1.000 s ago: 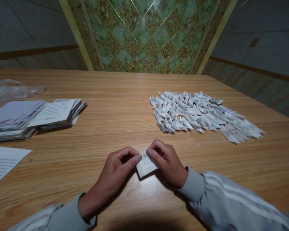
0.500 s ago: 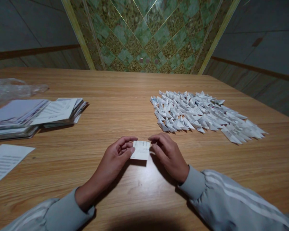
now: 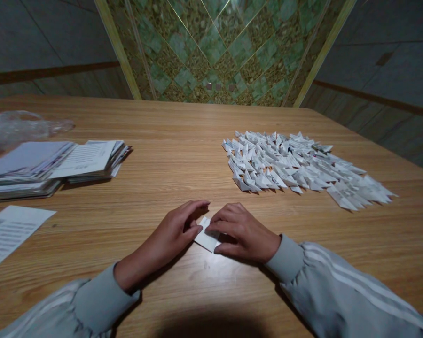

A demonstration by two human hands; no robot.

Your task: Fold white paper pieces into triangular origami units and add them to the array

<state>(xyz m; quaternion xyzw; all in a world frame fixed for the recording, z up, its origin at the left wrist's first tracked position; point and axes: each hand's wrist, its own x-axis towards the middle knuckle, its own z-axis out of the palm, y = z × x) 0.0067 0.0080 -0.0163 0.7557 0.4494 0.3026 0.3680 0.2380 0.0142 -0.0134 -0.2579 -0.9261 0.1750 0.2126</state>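
A small folded paper [image 3: 206, 240], white and turned cornerwise, lies low over the table between my two hands. My left hand [image 3: 176, 230] pinches its left corner with the thumb, while the index finger reaches out beyond the far corner. Across the right part of the paper, my right hand [image 3: 241, 232] has its fingers bent on top and its thumb at the near edge. That hand covers the right corner.
Many folded paper boats [image 3: 278, 162] are grouped on the right of the wooden table [image 3: 169, 131]. Stacks of paper [image 3: 28, 162] stand at the left, with a clear plastic bag [image 3: 24, 126] behind. A printed sheet [image 3: 17, 230] lies nearer me.
The folded paper has turned from square-on to cornerwise and come slightly nearer. My right hand has moved left and down onto it. My left index finger has stretched out.
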